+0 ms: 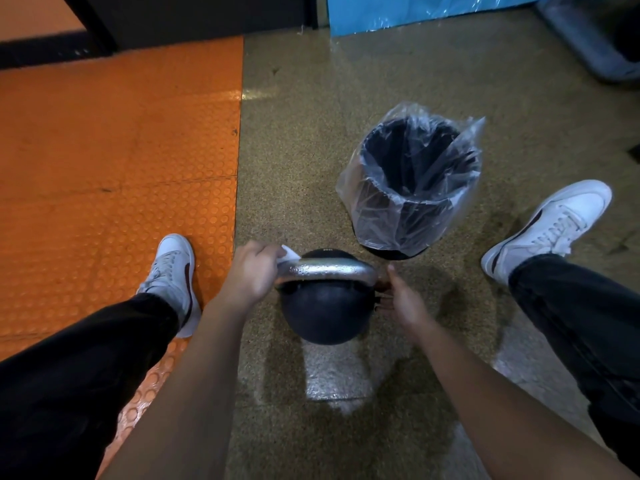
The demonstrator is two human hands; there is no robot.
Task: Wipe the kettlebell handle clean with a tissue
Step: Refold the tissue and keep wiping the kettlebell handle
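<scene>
Between the two white shoes, the kettlebell [323,306] stands on the speckled floor [311,133]. Left hand [251,273], fingers clenched on a tissue [288,253], grips the wet handle [327,268] at its 9 o'clock end; right hand [401,299], fingers relaxed, touches the 3 o'clock end. At 1 o'clock a lined bin [412,181] stands just beside. Orange studded matting [114,150] borders at 9 o'clock.

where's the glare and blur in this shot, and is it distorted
Head view: glare on the metal kettlebell handle and a bright patch on the floor below it; the right hand is slightly motion-blurred; wide-angle bending stretches the legs and edges.
</scene>
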